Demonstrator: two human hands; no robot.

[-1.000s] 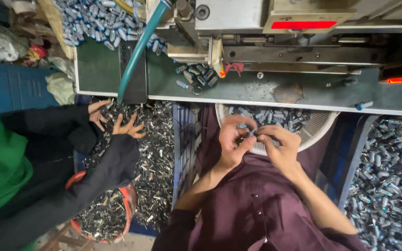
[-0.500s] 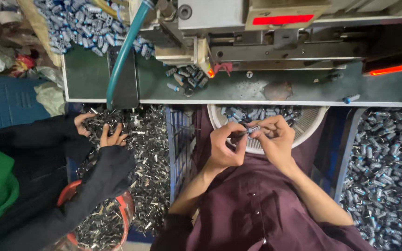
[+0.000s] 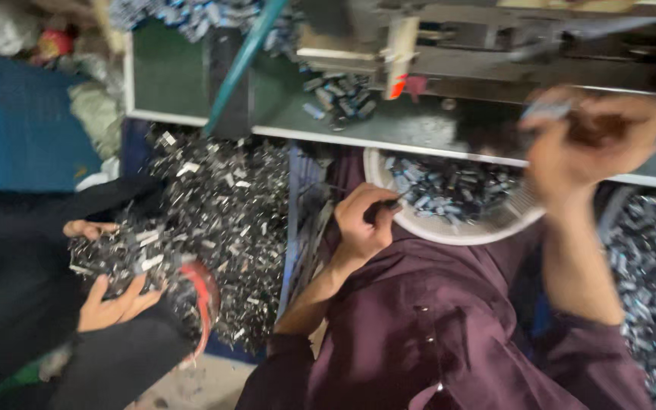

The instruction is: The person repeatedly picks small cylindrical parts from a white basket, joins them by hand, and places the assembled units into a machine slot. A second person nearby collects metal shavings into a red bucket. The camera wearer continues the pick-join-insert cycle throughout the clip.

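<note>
We note the left hand (image 3: 362, 224) closed on a small dark part at the white basket's (image 3: 449, 231) near-left rim; the right hand (image 3: 594, 140), raised apart toward the machine bench (image 3: 419, 129), grips a blurred piece.

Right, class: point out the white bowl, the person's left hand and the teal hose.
white bowl (image 3: 461, 232): head view, on its bare lower rim.
left hand (image 3: 364, 224): head view, on the back of the hand.
teal hose (image 3: 241, 59): head view, midway along its visible length.
</note>
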